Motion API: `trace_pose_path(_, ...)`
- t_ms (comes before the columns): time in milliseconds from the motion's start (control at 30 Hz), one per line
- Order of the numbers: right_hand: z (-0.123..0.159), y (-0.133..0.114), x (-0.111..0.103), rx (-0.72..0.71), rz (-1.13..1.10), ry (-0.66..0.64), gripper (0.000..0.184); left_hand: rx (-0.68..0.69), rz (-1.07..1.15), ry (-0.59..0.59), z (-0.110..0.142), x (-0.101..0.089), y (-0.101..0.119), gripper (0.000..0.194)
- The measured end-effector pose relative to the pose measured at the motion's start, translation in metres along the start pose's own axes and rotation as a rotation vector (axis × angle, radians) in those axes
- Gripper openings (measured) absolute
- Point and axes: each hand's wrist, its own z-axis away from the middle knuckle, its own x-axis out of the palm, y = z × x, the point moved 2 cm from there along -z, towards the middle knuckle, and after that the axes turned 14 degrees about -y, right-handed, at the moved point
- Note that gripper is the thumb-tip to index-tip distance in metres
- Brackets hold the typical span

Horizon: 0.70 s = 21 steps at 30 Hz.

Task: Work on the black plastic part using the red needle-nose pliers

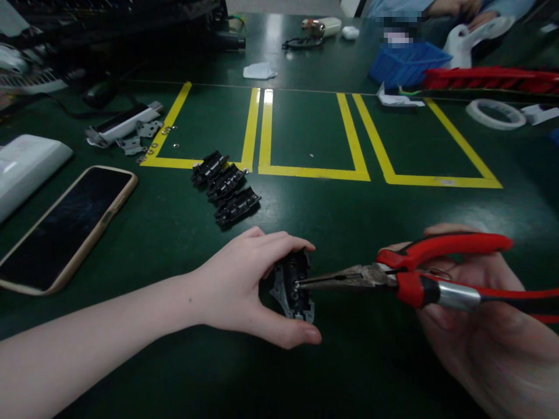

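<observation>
Presently, left hand (238, 282) grips black shell (301, 266) — right hand (484, 340) holds pliers (410, 289) at its hollow; steady tip alignment seems required.

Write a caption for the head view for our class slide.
Left hand grips a black part; right hand holds red-handled pliers to it.

There are three loose black parts (238, 206), three yellow outlines (314, 172), one phone (65, 227) and one pair of pliers (371, 276).
</observation>
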Motion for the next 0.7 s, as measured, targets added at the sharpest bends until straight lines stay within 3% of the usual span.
trace_pose_path(167, -0.0004, -0.001, -0.0008, -0.002, -0.043, -0.049, 0.049, -0.001, 0.004, 0.007, 0.0005, -0.0006, 0.0001, 0.072)
trace_pose_path(700, 0.0011, -0.0014, -0.0019, 0.03, -0.061, -0.009, 0.048, 0.0, 0.035, 0.02, 0.0008, -0.0007, 0.0003, 0.072)
